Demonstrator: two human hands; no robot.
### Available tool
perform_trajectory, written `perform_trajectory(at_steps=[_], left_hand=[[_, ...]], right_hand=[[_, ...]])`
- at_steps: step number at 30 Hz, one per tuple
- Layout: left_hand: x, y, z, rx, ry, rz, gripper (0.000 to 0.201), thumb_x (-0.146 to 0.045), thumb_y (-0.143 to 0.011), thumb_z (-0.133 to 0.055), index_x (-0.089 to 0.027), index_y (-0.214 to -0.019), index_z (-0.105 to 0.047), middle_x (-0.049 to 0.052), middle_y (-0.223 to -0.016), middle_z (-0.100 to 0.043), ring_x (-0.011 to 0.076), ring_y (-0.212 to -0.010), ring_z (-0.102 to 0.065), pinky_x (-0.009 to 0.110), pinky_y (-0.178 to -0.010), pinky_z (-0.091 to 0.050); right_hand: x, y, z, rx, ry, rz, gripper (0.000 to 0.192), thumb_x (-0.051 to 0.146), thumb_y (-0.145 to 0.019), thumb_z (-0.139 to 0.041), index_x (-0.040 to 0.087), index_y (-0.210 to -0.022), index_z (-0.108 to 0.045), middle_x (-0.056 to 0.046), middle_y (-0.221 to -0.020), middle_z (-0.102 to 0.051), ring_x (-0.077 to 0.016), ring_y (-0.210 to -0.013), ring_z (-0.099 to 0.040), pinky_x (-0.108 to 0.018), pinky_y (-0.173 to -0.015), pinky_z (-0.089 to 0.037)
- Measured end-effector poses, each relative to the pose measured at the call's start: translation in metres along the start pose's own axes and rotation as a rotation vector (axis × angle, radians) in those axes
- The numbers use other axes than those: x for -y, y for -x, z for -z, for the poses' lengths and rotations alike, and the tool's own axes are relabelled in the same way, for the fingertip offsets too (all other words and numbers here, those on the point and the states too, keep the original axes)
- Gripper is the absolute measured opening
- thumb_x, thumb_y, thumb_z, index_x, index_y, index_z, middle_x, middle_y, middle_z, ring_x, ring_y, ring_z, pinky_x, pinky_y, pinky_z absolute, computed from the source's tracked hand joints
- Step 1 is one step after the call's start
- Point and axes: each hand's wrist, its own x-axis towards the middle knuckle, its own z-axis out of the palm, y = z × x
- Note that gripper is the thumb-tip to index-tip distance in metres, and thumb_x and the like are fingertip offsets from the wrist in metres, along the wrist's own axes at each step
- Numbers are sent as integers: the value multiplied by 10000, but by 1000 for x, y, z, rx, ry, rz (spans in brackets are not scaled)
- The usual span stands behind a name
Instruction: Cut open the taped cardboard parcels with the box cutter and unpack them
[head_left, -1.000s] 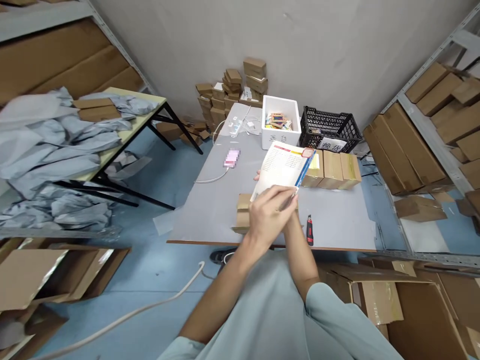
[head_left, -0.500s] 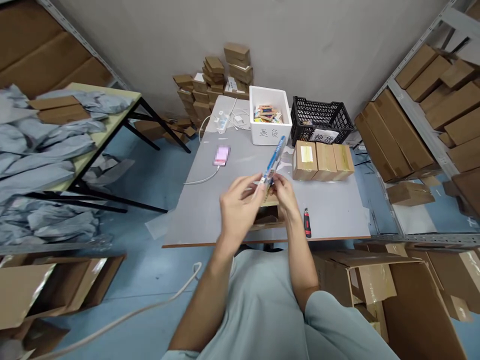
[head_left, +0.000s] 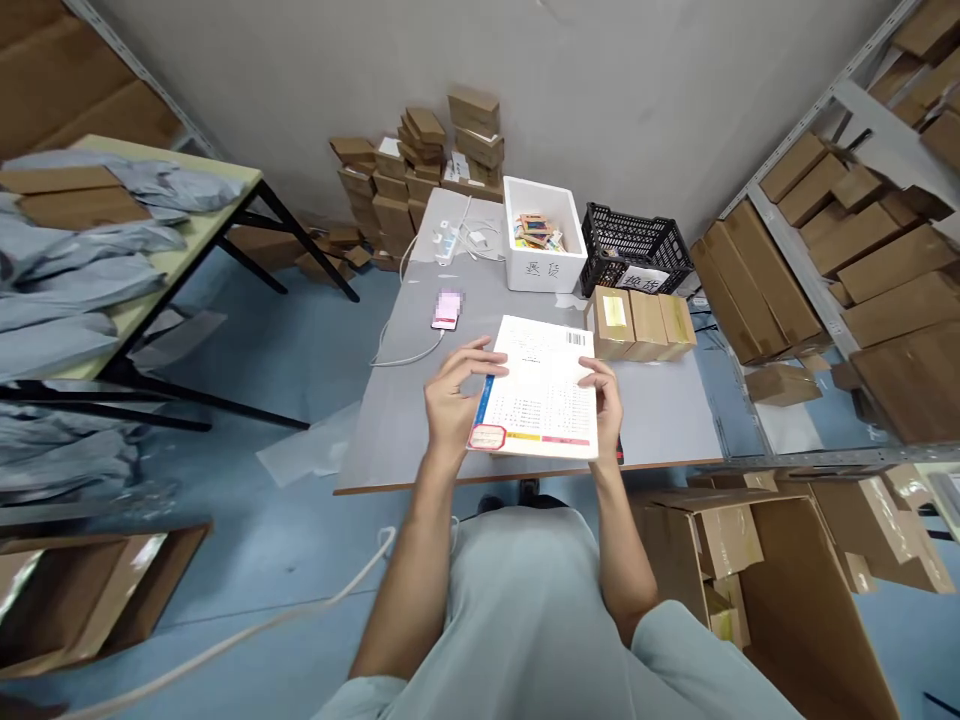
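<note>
Now both hands grip one white booklet [head_left: 541, 390] flat above the near edge of the grey table [head_left: 660, 420]: the left hand [head_left: 450, 400] is closed on its 9 o'clock edge, the right hand [head_left: 609, 405] on its 3 o'clock edge. Its long axis runs from 6 to 12 o'clock, equally near both hands. Farther, at 1 o'clock, three brown boxes [head_left: 643, 322] stand before a white foam box [head_left: 543, 235].

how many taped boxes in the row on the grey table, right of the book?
3, side by side: left box, middle box, right box, just in front of the black crate. None visibly hidden.
</note>
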Motion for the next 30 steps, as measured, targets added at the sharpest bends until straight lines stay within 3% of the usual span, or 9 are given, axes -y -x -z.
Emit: perform_trajectory(at_steps=[4,7,9,12,16,19,22,27,30], left_hand=[[-2,6,14,57,65,113,400,-606,-854,-962,-247,-999,-862,104,-1051,-859,368,-1318,-786,512,-1169,-611],[0,13,17,99,147,192,594,-656,-778,-990,-214,-1146,-843,108,-1052,-859,344,-1201,-817,481,-1161,-620],[1,17,17,113,169,250,611,-650,-786,-969,-194,-1170,-831,99,-1043,-852,289,-1045,-824,431,-1055,-659],[3,20,16,129,173,361,568,-597,-821,-930,-169,-1181,-830,64,-945,-821,210,-847,-776,342,-844,-662],[6,19,13,177,188,502,670,-620,-817,-933,-136,-1270,-835,41,-854,-786,190,-783,-746,305,-740,-629],[9,20,8,215,207,601,804,-687,-786,-957,-112,-1332,-820,64,-873,-802,222,-834,-774,328,-757,-648],[12,21,1,258,243,677,932,-731,-726,-993,-105,-1387,-794,144,-1065,-859,288,-1001,-824,389,-883,-688],[9,23,-20,309,315,755,971,-744,-738,-998,-144,-1466,-767,232,-1526,-770,408,-1436,-736,485,-1166,-651],[7,22,-37,418,311,773,917,-731,-798,-972,-165,-1489,-764,210,-1604,-729,416,-1493,-700,470,-1154,-673]], right_hand=[[9,26,2,-39,6,-1,249,461,-952,-816,273,-1069,-700,-138,-1421,-761,-309,-1341,-722,-439,-1059,-581],[14,35,7,-77,15,-41,384,558,-929,-854,270,-1157,-741,-132,-1298,-824,-312,-1255,-775,-448,-1068,-614],[16,38,11,-88,53,-121,439,627,-931,-856,257,-1152,-770,-97,-1104,-849,-283,-1037,-817,-411,-939,-651],[16,40,17,-107,53,-317,565,746,-890,-862,229,-1114,-813,-42,-884,-822,-213,-704,-747,-351,-681,-617],[11,42,24,-89,-68,-503,674,764,-740,-969,202,-1093,-859,-82,-983,-884,-268,-882,-815,-381,-803,-673],[6,44,30,-115,-126,-549,638,722,-757,-978,198,-1102,-864,-100,-1062,-901,-302,-1020,-836,-412,-921,-681],[1,45,36,-158,-148,-558,622,680,-785,-976,197,-1156,-851,-117,-1168,-901,-308,-1080,-833,-392,-906,-682],[-10,47,48,-41,-319,-668,739,532,-756,-1001,248,-1409,-805,-87,-1319,-875,-242,-878,-814,-277,-566,-626],[-19,45,59,-12,-413,-694,852,421,-737,-1006,309,-1542,-750,-52,-1360,-861,-198,-815,-785,-246,-520,-617]])
